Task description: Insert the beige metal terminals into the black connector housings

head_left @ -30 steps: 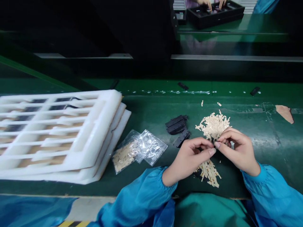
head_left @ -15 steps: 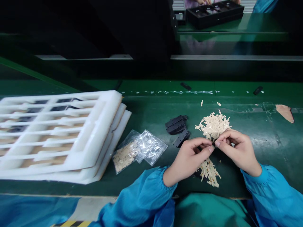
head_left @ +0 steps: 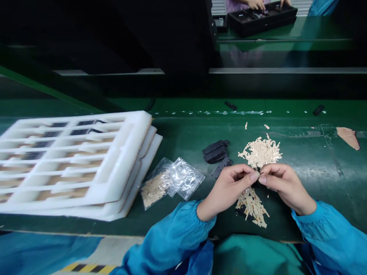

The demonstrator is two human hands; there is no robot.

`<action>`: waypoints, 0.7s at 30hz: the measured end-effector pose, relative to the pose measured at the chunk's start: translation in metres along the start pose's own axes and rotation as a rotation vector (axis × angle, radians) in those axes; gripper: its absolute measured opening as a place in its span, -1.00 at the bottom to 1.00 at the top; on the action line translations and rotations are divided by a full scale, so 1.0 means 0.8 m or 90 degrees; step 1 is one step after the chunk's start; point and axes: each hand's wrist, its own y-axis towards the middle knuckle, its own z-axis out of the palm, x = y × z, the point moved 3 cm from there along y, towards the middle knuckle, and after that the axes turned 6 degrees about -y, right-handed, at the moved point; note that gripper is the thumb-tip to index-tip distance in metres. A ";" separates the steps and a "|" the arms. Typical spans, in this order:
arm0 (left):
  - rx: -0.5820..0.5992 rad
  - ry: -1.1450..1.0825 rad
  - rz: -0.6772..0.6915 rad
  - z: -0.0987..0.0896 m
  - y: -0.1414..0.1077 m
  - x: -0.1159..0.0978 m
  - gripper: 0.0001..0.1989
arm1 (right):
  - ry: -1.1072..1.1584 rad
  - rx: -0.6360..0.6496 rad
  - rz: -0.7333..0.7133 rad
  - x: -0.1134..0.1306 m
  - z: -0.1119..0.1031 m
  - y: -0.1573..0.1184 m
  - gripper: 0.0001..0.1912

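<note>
Both hands [head_left: 229,185] [head_left: 283,183] pinch something indistinct [head_left: 260,173]; nearer cream strips' [head_left: 254,208] long axes slant near-right.

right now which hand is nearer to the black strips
Left: the left hand is close beside the black strips, while the right hand is farther off to their right.

Deep green covers the workbench [head_left: 183,141], scuffed with white flecks along a line near its back. The upper heap of flat pieces [head_left: 262,151] is pale cream; the lower heap [head_left: 256,210] is cream too — flecked with orange-brown. The slotted strips [head_left: 215,151] are black, and the small piece [head_left: 261,174] at the fingertips looks dark. White foam trays [head_left: 137,147] show brown in their slots, with black-striped rows. Bright blue sleeves [head_left: 174,229] flank a teal garment [head_left: 258,254] — yellow-and-black diagonal tape [head_left: 90,268] marks the floor.
</note>
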 end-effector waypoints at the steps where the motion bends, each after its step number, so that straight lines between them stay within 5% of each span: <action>1: -0.001 0.007 0.006 0.001 0.000 0.000 -0.58 | 0.001 -0.001 0.003 0.000 0.001 0.000 -0.78; 7: -0.022 0.095 0.046 0.005 -0.002 0.001 -0.60 | -0.030 -0.010 -0.012 0.001 0.000 -0.001 -0.78; 13: -0.242 0.510 0.195 -0.044 -0.024 -0.036 -0.68 | -0.055 -0.046 -0.031 -0.005 -0.014 -0.003 -0.89; 17: -0.259 0.800 0.056 -0.078 -0.033 -0.042 -0.64 | -0.053 -0.052 -0.026 -0.008 -0.016 -0.003 -0.92; 21: -0.181 0.766 -0.010 -0.085 -0.031 -0.029 -0.67 | -0.053 -0.043 -0.028 -0.006 -0.016 -0.002 -0.93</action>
